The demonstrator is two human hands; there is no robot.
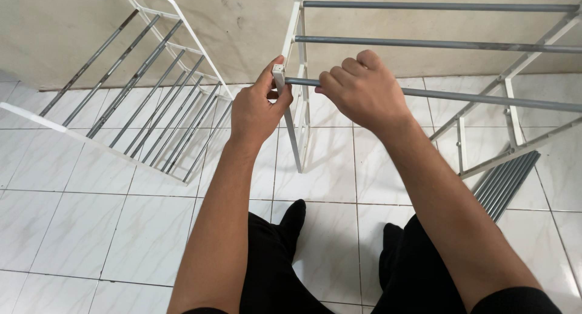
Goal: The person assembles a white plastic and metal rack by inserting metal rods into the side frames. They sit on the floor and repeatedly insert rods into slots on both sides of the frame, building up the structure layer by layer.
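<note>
I sit on a white tile floor [91, 229] by a plain wall [60, 23]. In front of me stands a white rack frame [298, 108] with gray bars. My right hand [364, 92] is wrapped tight around one gray bar [485, 100], close to the frame. My left hand [254, 111] pinches the frame's white end post [279, 76], right where the bar meets it. I think the bar is being fitted into the post; a straight, steady push looks needed. Left of the frame, another rack part [139, 101] leans on the wall. Loose bars [506, 183] lie right of it.
</note>
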